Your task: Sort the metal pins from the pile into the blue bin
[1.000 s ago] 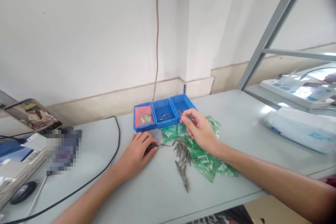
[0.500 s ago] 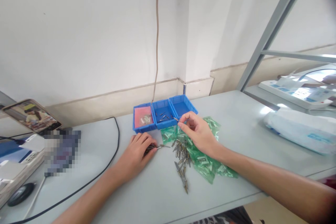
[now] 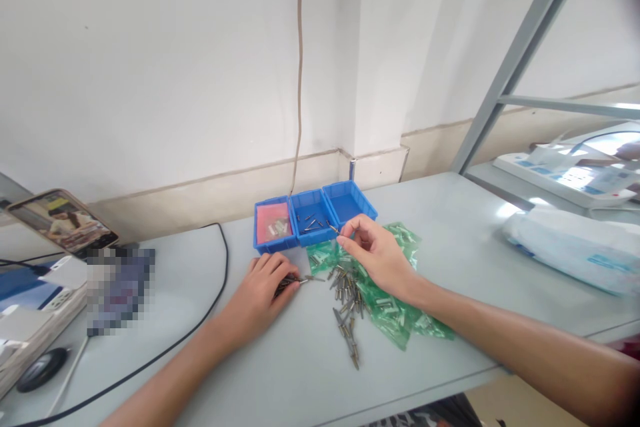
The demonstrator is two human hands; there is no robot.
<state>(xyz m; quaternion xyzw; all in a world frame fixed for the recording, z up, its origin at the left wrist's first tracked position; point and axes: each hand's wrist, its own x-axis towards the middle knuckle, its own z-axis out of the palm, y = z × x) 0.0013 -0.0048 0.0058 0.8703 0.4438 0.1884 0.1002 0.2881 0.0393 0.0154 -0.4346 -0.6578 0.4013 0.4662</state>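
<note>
Right hand [image 3: 379, 255] pinching one small metal pin [image 3: 333, 228] between thumb and forefinger, other fingers loosely curled, hovering at front edge of middle blue bin [image 3: 313, 215]. Pin tip poking toward that bin's front right corner, just above rim. Left hand [image 3: 260, 293] lying palm-down on grey table [image 3: 280, 373], fingers closed around bundle of dark pins [image 3: 289, 282], tips sticking out to the right. Sitting between the hands: loose pile of metal pins [image 3: 346, 300], partly lying on green plastic bags [image 3: 400, 310] spreading under right wrist. Standing in a row at back, touching: left blue bin [image 3: 273, 225] holding pink sheet and few parts, middle bin holding several pins, right blue bin [image 3: 349, 201]. Black cable [image 3: 210, 310] curving across table on left; phone [image 3: 63, 220] leaning at far left.
</note>
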